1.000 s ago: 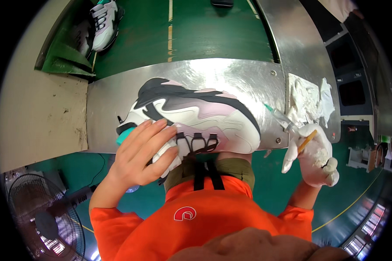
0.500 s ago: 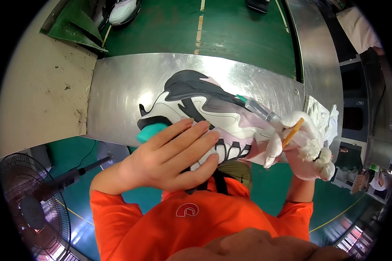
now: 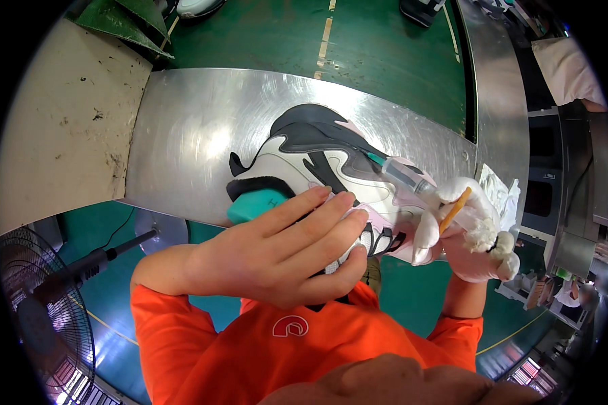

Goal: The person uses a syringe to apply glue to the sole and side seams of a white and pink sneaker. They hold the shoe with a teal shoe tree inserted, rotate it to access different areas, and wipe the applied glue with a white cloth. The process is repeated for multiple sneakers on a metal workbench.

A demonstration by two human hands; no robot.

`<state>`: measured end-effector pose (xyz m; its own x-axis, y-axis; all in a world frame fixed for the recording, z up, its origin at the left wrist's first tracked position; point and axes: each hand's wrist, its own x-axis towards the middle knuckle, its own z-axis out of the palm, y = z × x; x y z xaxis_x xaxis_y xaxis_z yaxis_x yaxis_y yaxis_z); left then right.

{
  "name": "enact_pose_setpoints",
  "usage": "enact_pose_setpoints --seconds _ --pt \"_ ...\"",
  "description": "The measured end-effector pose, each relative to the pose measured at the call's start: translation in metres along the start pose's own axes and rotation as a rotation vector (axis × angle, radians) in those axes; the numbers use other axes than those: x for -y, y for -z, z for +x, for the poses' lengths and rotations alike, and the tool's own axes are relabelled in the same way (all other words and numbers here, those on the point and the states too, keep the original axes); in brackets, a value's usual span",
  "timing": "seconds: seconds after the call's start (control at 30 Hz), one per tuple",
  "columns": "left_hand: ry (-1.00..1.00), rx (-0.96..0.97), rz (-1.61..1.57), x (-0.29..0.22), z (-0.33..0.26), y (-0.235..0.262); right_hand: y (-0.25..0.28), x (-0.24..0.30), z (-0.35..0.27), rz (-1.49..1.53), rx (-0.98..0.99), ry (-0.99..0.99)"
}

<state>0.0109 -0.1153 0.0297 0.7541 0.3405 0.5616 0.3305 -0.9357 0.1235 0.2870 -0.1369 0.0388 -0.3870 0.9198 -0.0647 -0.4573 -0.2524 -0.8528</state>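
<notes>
Chunky panelled sneaker (image 3: 317, 162) on brushed steel table (image 3: 182, 148), bare left hand (image 3: 284, 250) gripping it, gloved right hand (image 3: 469, 236) clasping syringe (image 3: 402, 177)

The left hand (image 3: 284, 253) is sliding further over the sneaker (image 3: 331, 182), its fingers now spreading across the laces and tongue instead of gripping near the heel as a second ago. The gloved right hand (image 3: 469, 236) is coming in from beside the crumpled rags (image 3: 503, 196) to press against the shoe's toe, bringing the syringe (image 3: 402, 177) onto the upper. The sneaker itself is turning, toe swinging toward the counter's (image 3: 196, 135) near edge.
</notes>
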Motion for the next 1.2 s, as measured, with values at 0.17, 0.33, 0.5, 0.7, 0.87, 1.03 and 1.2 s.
enact_pose_setpoints --seconds 0.17,0.33,0.5,0.7,0.87,1.03,1.2 --pt "0.006 -0.016 0.002 -0.001 0.000 0.000 0.002 0.001 -0.001 -0.014 0.021 -0.003" --pt "-0.003 0.016 -0.004 0.000 0.003 0.003 0.000 0.007 -0.015 -0.103 -0.204 0.099" --pt "-0.011 0.078 0.005 -0.002 0.005 0.006 0.015 -0.003 -0.072 -0.582 -0.664 0.339" --pt "-0.001 0.077 0.009 -0.004 0.013 0.004 0.022 -0.042 -0.123 -1.125 -0.904 -0.138" --pt "-0.028 0.068 0.021 -0.003 0.016 0.004 0.014 -0.042 -0.143 -1.028 -0.974 -0.001" --pt "-0.008 0.060 0.031 -0.003 0.019 0.005 0.006 -0.012 -0.147 -0.768 -0.776 -0.138" --pt "0.015 0.099 -0.015 -0.001 0.023 0.010 0.021 0.000 -0.122 -0.264 -0.487 0.131"
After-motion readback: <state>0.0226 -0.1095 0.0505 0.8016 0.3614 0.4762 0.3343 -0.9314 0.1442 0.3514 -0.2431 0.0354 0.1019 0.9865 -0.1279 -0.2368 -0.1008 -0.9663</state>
